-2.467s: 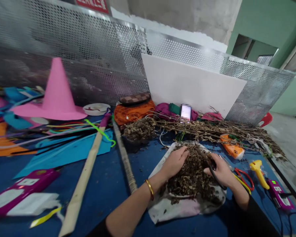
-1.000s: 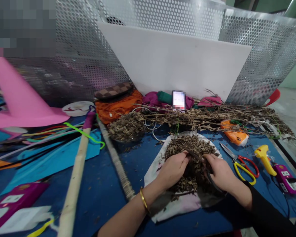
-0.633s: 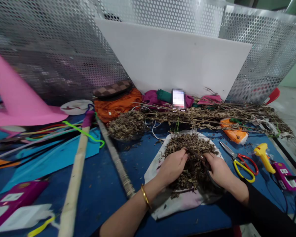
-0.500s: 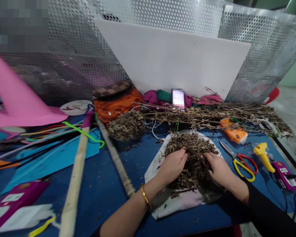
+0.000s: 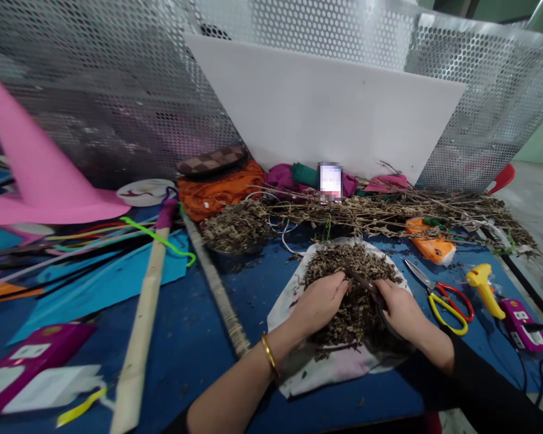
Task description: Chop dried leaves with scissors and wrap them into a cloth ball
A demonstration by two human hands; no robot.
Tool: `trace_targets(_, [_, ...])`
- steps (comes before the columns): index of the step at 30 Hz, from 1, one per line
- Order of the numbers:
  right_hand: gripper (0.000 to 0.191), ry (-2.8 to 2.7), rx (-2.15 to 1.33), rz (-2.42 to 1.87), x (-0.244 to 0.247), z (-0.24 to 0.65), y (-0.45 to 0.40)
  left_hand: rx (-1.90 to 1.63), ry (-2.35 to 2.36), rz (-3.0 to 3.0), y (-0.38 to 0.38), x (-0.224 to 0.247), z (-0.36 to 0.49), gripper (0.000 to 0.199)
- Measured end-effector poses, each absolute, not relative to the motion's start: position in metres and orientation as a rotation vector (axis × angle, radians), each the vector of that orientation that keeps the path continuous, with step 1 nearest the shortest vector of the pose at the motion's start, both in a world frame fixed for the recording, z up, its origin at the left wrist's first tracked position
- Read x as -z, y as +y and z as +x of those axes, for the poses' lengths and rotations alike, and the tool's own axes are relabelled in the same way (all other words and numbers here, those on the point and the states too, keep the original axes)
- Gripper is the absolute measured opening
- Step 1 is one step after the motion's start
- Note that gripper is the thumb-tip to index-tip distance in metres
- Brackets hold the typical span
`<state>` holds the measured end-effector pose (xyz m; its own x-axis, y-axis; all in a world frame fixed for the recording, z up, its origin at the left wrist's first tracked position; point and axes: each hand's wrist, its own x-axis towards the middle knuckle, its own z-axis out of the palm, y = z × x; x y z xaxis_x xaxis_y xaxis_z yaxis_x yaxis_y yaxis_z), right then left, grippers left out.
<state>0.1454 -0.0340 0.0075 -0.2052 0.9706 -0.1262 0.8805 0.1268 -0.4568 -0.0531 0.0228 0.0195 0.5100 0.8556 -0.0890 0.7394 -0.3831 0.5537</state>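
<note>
A heap of dried brown leaves (image 5: pixel 344 325) covers the middle of a white cloth (image 5: pixel 294 374) on the blue table. My right hand (image 5: pixel 398 307) is closed around dark scissors (image 5: pixel 364 282), whose blades point up and left over the heap. One dark handle loop hangs below my fingers. At the heap's left side, my left hand (image 5: pixel 323 301) has its fingers pressed together close to the blade tips. What it pinches is too small and hidden to make out.
Long dried stalks (image 5: pixel 389 211) lie across the back. Scissors with red and yellow handles (image 5: pixel 450 307), a yellow glue gun (image 5: pixel 486 289) and a purple power strip (image 5: pixel 525 325) are at right. A wooden stick (image 5: pixel 140 337), a wrapped rod (image 5: pixel 217 289) and a pink pointed hat (image 5: pixel 40 175) occupy the left.
The whole view has shifted slightly. Both hands stay over the leaf heap, and the dark scissors' blades look slightly differently angled near my left fingertips.
</note>
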Motion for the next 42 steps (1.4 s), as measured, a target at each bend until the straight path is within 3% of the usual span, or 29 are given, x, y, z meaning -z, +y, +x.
trace_targets(4, [0.034, -2.186, -0.604, -1.819, -0.012, 0.147, -0.034, -0.240, 1.282, 2.240, 0.022, -0.021, -0.053, 0.027])
trace_targets(9, [0.020, -2.143, -0.679, -1.732, -0.010, 0.151, -0.033, -0.269, 1.248, 2.220, 0.022, -0.023, -0.054, 0.024])
trace_targets(15, [0.037, -2.057, -0.608, -1.738, -0.015, 0.154, -0.035, -0.522, 1.198, 2.062, 0.029, -0.027, -0.062, 0.026])
trace_targets(20, [0.040, -2.108, -0.622, -1.701, -0.019, 0.149, -0.038, -0.596, 1.148, 2.014, 0.029, -0.022, -0.061, 0.024])
trace_targets(33, [0.027, -2.203, -0.631, -1.733, -0.016, 0.147, -0.037, -0.427, 1.214, 2.056, 0.023, -0.013, -0.051, 0.028])
trace_targets(42, [0.029, -2.184, -0.629, -1.723, -0.010, 0.145, -0.036, -0.465, 1.250, 2.119, 0.027, -0.011, -0.055, 0.030])
